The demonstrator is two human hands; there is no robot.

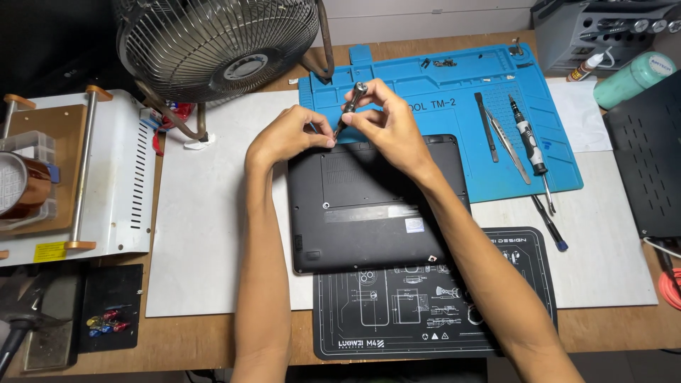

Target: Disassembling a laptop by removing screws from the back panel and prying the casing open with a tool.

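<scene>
Both hands gripped a small screwdriver (350, 106) over the far edge of an upturned black laptop (376, 206) on the worktop (213, 234): right hand (390, 124) around the handle, left hand (291, 135) pinching near the tip. A slipped tip could probably strip a screw or scratch the casing.

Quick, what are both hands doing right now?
Left hand: pinched at the tip of the screwdriver, above the laptop.
Right hand: closed, holding the screwdriver.
</scene>
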